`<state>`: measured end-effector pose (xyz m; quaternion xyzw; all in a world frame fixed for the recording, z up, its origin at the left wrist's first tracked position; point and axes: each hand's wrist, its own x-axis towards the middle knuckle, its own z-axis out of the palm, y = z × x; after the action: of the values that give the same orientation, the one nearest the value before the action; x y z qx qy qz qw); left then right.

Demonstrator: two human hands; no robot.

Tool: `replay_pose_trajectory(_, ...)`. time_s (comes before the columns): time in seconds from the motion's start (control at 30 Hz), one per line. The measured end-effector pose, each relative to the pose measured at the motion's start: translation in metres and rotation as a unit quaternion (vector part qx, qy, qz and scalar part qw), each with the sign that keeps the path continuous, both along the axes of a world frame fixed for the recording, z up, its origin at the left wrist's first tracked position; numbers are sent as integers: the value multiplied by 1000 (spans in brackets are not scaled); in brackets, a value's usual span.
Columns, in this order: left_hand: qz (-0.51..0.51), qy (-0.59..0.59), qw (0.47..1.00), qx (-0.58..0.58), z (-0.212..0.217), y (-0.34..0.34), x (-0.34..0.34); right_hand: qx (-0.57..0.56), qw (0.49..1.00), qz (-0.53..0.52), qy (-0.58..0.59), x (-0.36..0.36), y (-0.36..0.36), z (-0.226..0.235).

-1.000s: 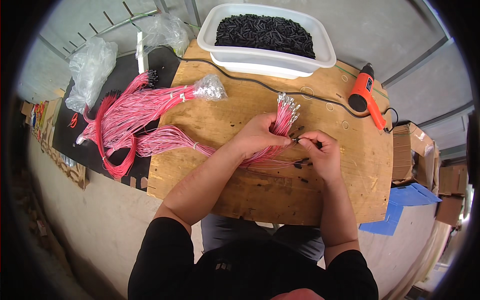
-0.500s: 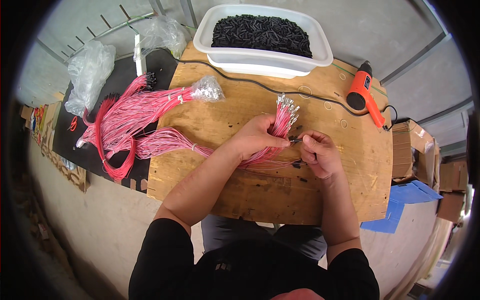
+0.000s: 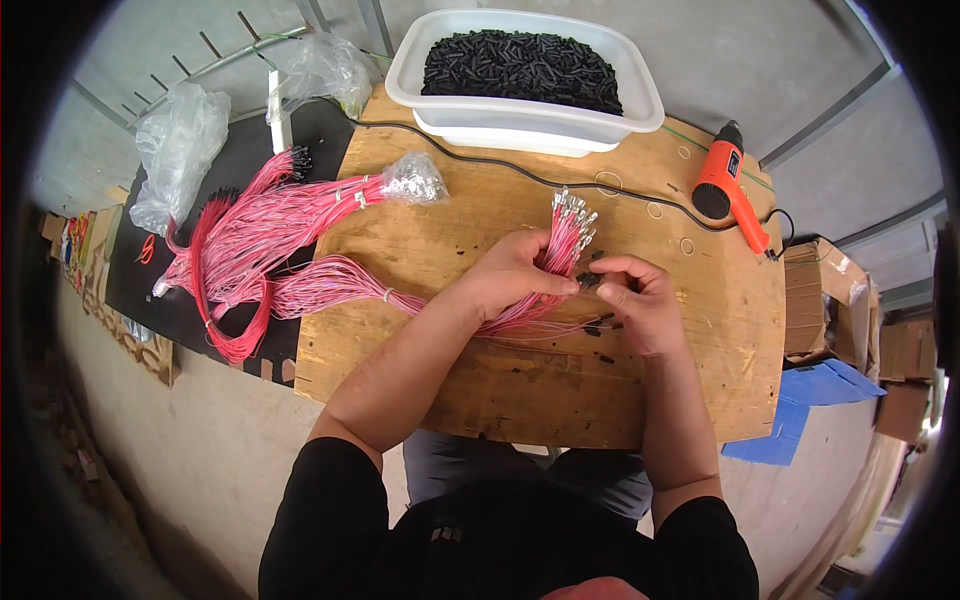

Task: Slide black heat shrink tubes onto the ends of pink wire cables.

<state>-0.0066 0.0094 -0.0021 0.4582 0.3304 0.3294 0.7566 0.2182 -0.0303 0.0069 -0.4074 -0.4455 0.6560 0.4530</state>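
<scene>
Left hand [image 3: 515,275] is closed around a bundle of pink wires [image 3: 555,255], gripping it just below the metal terminals [image 3: 574,208], which fan out above the fist toward the far side of the bench [image 3: 450,230]. The bundle runs from the fist back to the left across the wood. Right hand [image 3: 635,300] sits just beside the left one, fingertips pinched together on a small black sleeve [image 3: 588,281] at the wire bundle; too small to tell whether a single wire is in that pinch as well. The two hands nearly touch, mid-bench. A few loose black sleeves [image 3: 605,325] lie on the wood under and beside the right hand.

Far edge of bench: white plastic tub [image 3: 640,100] full of black sleeve pieces. Right of it, an orange heat gun [image 3: 722,180] lies on the bench, its black cable [image 3: 480,165] running left along the tub front. Left part of bench: another pink wire bundle [image 3: 320,205] with its end in a clear bag [image 3: 412,180]; more pink and red wire loops [image 3: 215,290] hang over onto a black mat [image 3: 160,310]. Crumpled clear plastic bags [image 3: 180,150] sit at the far left. Cardboard boxes [image 3: 815,295] and a blue sheet [image 3: 800,410] lie on the floor to the right.
</scene>
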Motion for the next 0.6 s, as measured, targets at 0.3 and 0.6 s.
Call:
replay_pose_trajectory(0.3, -3, -7, 1000, -4, -1, 1, -1, 229, 943, -46, -238, -4, -1, -10)
replay_pose_trajectory(0.6, -2, -55, 998, -29, 1, 0, -2, 260, 930, -45, -255, -1, -2, -1)
